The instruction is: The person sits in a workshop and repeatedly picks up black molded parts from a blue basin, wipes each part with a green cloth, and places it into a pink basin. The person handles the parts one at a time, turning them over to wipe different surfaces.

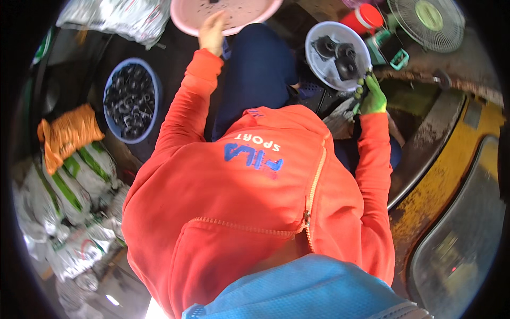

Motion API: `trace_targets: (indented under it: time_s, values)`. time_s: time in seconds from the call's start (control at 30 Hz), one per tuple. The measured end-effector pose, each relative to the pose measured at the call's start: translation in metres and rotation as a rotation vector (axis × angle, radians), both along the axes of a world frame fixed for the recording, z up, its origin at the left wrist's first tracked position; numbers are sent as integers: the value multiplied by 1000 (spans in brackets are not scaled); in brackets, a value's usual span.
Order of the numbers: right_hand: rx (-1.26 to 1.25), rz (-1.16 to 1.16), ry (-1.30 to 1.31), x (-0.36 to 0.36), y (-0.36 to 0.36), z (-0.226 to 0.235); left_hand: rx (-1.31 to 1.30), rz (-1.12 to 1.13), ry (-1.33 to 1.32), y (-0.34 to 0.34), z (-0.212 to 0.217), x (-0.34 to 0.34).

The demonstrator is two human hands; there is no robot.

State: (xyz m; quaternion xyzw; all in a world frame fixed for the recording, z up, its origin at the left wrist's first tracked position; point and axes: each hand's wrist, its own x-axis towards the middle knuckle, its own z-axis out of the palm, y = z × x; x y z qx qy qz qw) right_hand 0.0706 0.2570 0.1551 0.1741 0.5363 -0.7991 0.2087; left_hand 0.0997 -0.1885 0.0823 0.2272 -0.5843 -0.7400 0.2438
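At the top, a pink basin (241, 26) with small dark bits on its bottom is partly cut off by the picture's edge. My bare left hand (211, 33) is at its near rim, fingers closed over the edge. To the right, a pale blue-white basin (313, 66) holds several black moulded parts (345, 61). My right hand (373, 95), in a green glove with dark fingertips, grips that basin's lower right rim. Part of its grip is hidden by the glove.
Left of me stands a blue basin (108, 125) full of small black parts. Plastic sacks (79, 186) and an orange bag (71, 133) lie at the far left. A fan (428, 16), a red container (362, 19) and yellow rusted machinery (430, 175) are on the right.
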Motion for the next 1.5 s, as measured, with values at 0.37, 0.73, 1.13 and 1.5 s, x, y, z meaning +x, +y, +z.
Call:
trace_targets:
  time_s: [0.37, 0.73, 1.13, 1.5]
  values:
    - [-21, -236, 21, 10, -3, 24, -1196, -878, -325, 251, -72, -144]
    - [841, -16, 533, 14, 35, 12, -1060, -600, 183, 233, -2, -117]
    - [401, -107, 1076, 20, -18, 21, 32, -782, 471, 292, 138, -32]
    - [444, 94, 1001, 12, -14, 25, -578, -761, 568, 293, 153, -26]
